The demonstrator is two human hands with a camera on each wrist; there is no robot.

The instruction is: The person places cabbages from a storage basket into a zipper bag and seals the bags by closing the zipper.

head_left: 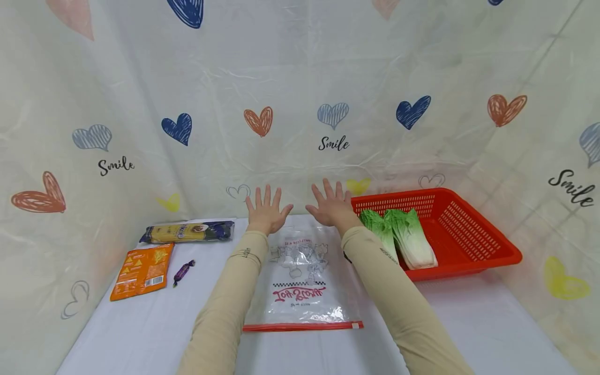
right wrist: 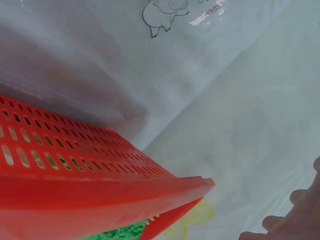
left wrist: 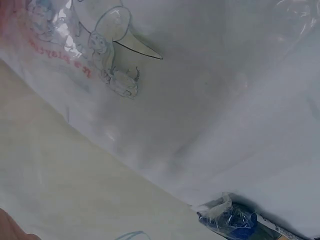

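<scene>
Because the right-hand grip (head_left: 332, 205) reaches close beside the red basket (head_left: 511, 255), a sideways sweep could knock its rim; a lowered forearm (head_left: 398, 297) might drag and crease the clear zip bag (head_left: 302, 276). That grip and the left-hand grip (head_left: 269, 212) hold nothing, fingers spread apart; the bag lies on the counter (head_left: 154, 333) between the forearms, its far end near both grips.

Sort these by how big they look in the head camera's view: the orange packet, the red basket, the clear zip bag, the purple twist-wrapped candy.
1. Red basket and clear zip bag: too close to rank
2. Orange packet
3. Purple twist-wrapped candy, plainly the smallest
</scene>
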